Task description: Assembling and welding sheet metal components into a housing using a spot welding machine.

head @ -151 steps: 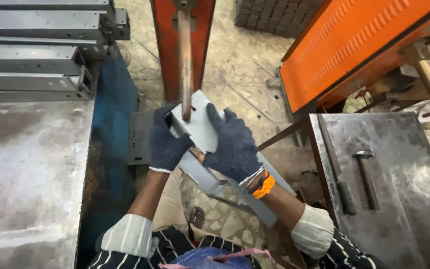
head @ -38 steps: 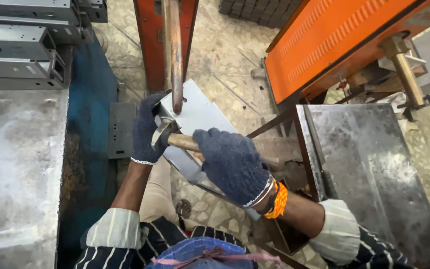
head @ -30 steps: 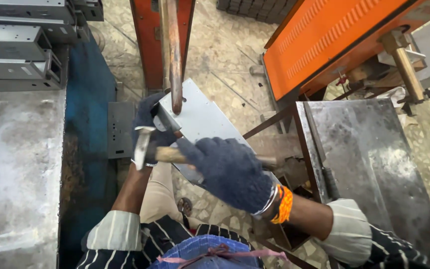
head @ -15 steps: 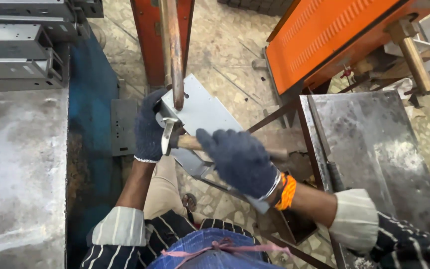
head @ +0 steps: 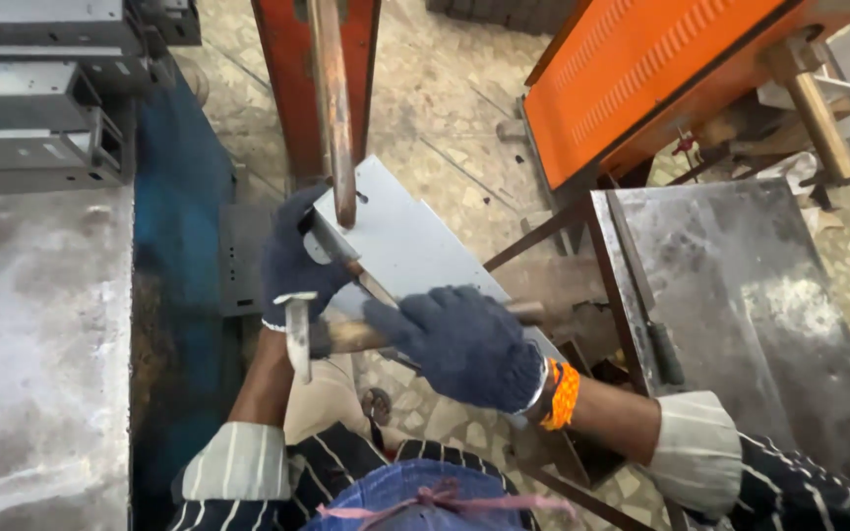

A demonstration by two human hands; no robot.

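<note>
My left hand (head: 292, 261), in a dark blue glove, grips the near-left corner of a bent grey sheet-metal piece (head: 405, 236) that lies tilted under a vertical rusty steel rod (head: 332, 108). Gloved the same way, my right hand (head: 464, 344) is closed around the wooden handle of a hammer (head: 299, 334). The hammer's steel head hangs just below my left hand, a little off the sheet's edge. An orange band sits on my right wrist.
A red upright frame (head: 282, 88) carries the rod. A grey metal table (head: 31, 344) with stacked steel channels (head: 31, 108) lies to the left. An orange machine housing (head: 661, 79) and a steel bench (head: 740, 315) stand to the right. Tiled floor (head: 445, 88) lies beyond.
The hammer has swung up and down against the sheet's edge over the last second; its head now sits lower, below my left hand. The left hand keeps its hold.
</note>
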